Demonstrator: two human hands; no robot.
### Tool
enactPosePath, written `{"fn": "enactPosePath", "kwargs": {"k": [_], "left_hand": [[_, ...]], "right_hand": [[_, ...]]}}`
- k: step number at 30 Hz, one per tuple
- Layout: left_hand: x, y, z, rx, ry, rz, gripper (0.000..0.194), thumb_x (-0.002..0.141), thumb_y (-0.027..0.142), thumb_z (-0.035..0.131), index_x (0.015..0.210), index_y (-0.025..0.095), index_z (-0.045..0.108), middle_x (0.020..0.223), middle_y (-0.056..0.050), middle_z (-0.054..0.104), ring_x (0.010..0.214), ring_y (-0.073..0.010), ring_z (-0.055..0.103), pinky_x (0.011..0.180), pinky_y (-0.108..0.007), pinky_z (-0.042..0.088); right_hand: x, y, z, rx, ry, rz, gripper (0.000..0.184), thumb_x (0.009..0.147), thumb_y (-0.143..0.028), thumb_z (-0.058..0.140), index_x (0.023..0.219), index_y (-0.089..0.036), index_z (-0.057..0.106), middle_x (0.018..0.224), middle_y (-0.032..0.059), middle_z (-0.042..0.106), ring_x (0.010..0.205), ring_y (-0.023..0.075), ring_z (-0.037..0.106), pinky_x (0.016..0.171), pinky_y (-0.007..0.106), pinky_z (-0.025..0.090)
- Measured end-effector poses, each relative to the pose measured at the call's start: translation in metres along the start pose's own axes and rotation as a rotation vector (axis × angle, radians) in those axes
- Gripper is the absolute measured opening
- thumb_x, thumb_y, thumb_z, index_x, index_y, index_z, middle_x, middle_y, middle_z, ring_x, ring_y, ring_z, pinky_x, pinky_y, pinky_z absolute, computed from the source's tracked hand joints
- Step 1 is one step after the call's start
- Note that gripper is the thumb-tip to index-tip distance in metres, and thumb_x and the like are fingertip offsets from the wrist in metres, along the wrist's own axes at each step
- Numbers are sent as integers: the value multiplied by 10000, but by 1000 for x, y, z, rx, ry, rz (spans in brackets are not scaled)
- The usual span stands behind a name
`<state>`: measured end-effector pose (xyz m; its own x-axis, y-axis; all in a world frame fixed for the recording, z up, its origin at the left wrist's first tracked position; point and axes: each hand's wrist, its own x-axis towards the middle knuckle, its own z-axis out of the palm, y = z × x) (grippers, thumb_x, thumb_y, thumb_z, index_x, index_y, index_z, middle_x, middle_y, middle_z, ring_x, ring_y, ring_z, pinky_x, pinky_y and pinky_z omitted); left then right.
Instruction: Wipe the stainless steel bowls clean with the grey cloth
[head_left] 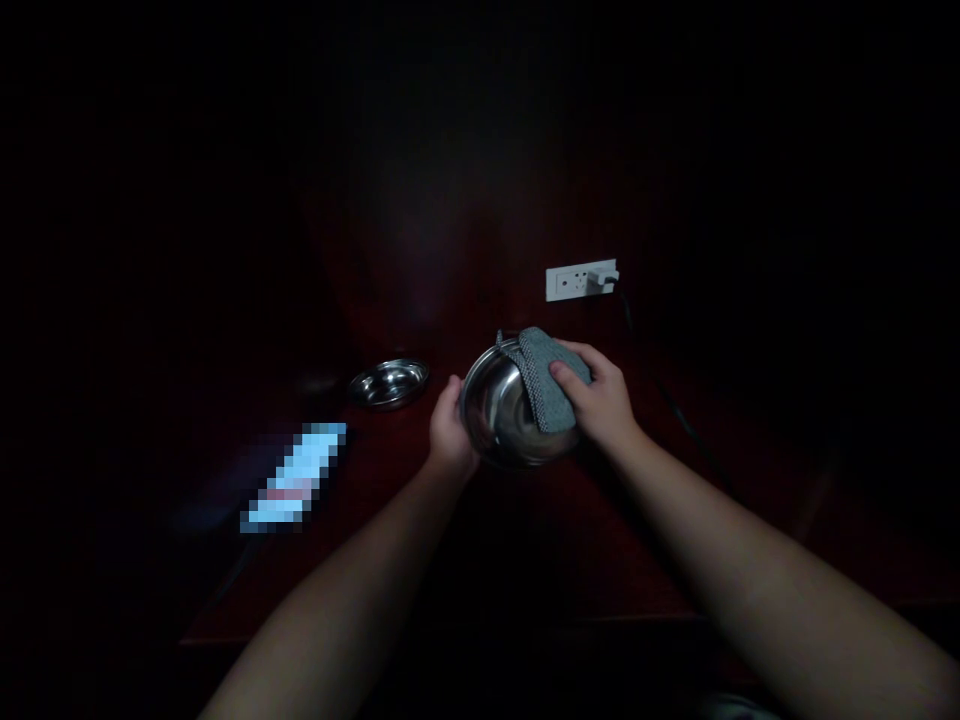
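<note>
your left hand [453, 432] grips the round, shiny metal bowl [504, 412] above the dark red surface [525, 560]; your right hand [600, 398], partly closed, pinches the folded grey woven cloth [553, 385] against its rim.

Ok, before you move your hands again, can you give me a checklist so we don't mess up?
1. Left hand holding the side of the metal bowl: ok.
2. Gray-green cloth in the right hand, reaching over the rim into the bowl: ok.
3. Shallow metal dish apart from both hands: ok, it sits off to the left.
4. Enough light to see well: not ok, most of the view is very dark.
5. Inside of the bowl clean and dry: cannot tell, the cloth hides part and the rest is dim.
6. Cord clear of the right arm: cannot tell, it fades into the dark.
</note>
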<state>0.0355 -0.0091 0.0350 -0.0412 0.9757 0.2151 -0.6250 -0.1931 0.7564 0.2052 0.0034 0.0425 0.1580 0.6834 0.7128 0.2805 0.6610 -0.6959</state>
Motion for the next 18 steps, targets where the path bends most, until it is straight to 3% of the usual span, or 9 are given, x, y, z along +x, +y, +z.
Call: {"fn": "enactPosePath", "kwargs": {"k": [4, 9, 12, 18], "left_hand": [[-2, -2, 0, -117, -143, -59, 444, 787, 542, 502, 908, 139, 643, 869, -104, 688, 918, -257, 648, 812, -387, 497], [-2, -13, -8, 65, -125, -58, 346, 748, 427, 644, 999, 192, 612, 902, -37, 669, 806, -175, 641, 758, -321, 500], [0, -17, -14, 148, -110, -50, 328, 727, 411, 671, 969, 195, 621, 820, -7, 652, 723, -140, 617, 718, -282, 490], [6, -14, -18, 216, -73, 113, 272, 727, 389, 663, 898, 179, 648, 808, -5, 654, 747, -135, 604, 719, -243, 457]], "right_hand": [[0, 3, 1, 71, 154, 124, 459, 749, -531, 610, 1010, -155, 649, 964, 85, 683, 874, 237, 626, 786, 391, 492], [1, 4, 0, 18, 256, 111, 462, 744, -547, 603, 1021, -178, 632, 967, 73, 670, 882, 239, 617, 791, 396, 492], [1, 3, 0, 7, 227, 132, 454, 737, -547, 610, 1006, -182, 637, 950, 72, 670, 863, 236, 617, 785, 395, 492], [2, 4, -1, -33, 71, 123, 502, 754, -563, 580, 1099, -199, 601, 1081, 87, 641, 962, 249, 594, 866, 434, 461]]}}
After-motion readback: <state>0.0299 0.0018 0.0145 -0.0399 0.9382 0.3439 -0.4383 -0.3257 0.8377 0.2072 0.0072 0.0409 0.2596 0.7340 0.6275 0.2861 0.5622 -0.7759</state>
